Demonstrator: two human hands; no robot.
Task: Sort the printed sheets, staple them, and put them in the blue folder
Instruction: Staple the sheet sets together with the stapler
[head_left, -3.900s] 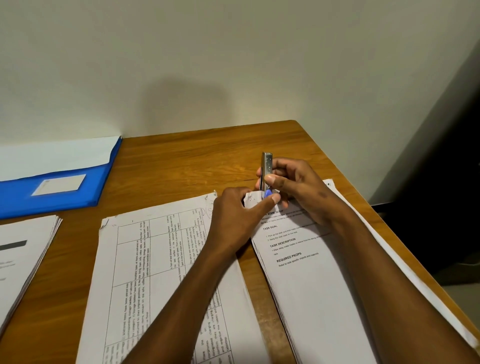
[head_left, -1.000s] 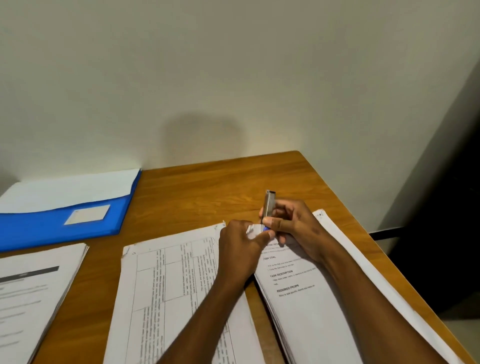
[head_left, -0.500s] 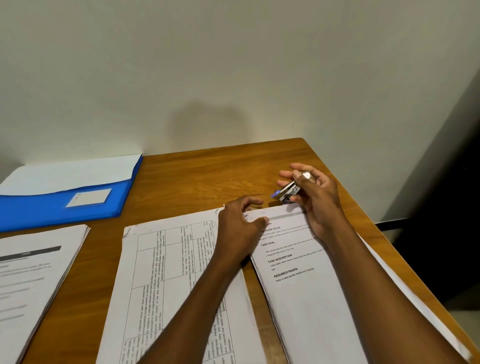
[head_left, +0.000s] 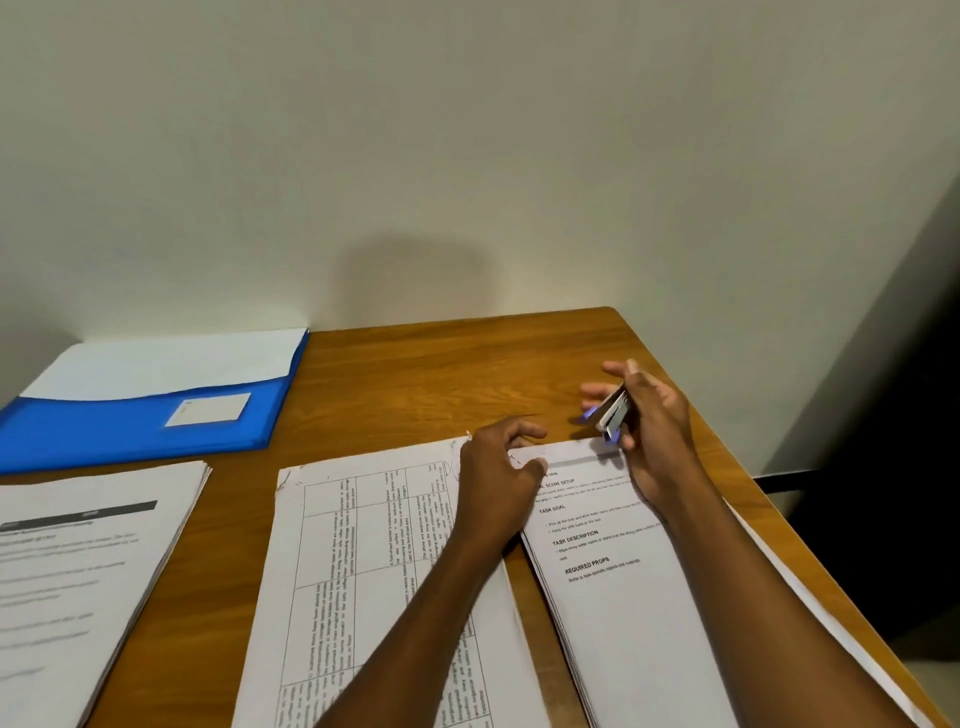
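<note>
Wooden worktop (head_left: 415, 374) stands against a plain pale wall and carries everything in view. Three stacks of printed sheets lie across its near half: one at the left edge (head_left: 78, 561), a middle stack (head_left: 363, 571) printed with a table, and a right stack (head_left: 623, 597) with bold headings. A blue folder (head_left: 130, 431) lies open at the far left, a white sheet in its pocket, well apart from the hands. The left hand (head_left: 498, 483) rests with curled fingers on the top left corner of the right stack, pinning it. The right hand (head_left: 649, 431) hovers just beyond that stack's top edge, gripping a small silver stapler (head_left: 613, 415) with blue trim, its other fingers spread loosely.

The stapling of this stack appears done or nearly so. To finish well, the person should check the corner is bound through every sheet, keep the edges squared, then set the stapler down before lifting the stack.

Whether a staple sits in the corner cannot be seen; the left hand covers it. The left stack is cut off, and the small print is too blurred to read.
</note>
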